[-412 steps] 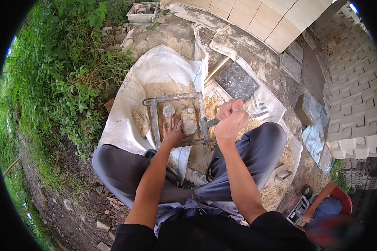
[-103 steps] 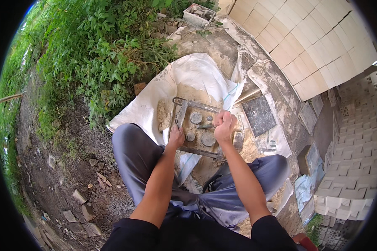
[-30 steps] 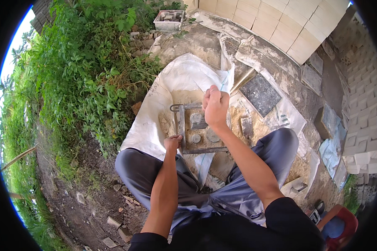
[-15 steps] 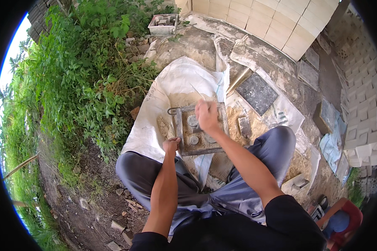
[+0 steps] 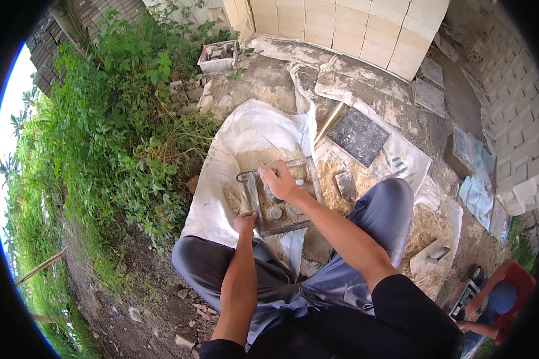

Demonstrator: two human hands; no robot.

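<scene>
A square, grey, dusty mould frame (image 5: 287, 226) lies in front of my knees, with several round knobs (image 5: 275, 213) inside it and a loop handle (image 5: 244, 176) at its far left corner. My left hand (image 5: 245, 222) is closed on the frame's left side, near the close corner. Over the far left part of the mould is my right hand (image 5: 276, 180), its fingers curled together. What they hold, if anything, is hidden. Under the mould spreads a white woven sack (image 5: 212, 197) with sandy powder on it.
Right of the mould, a small grey block (image 5: 345, 185) rests in tan powder. Beyond it lies a dark square plate (image 5: 359, 137). A float trowel (image 5: 430, 258) is near my right knee. Another person (image 5: 497, 299) crouches at lower right. Pale tiles (image 5: 341, 30) stand stacked behind.
My right hand has moved left across the mould, uncovering knobs on its right side. My left hand keeps its hold on the frame. The whole view has shifted slightly.
</scene>
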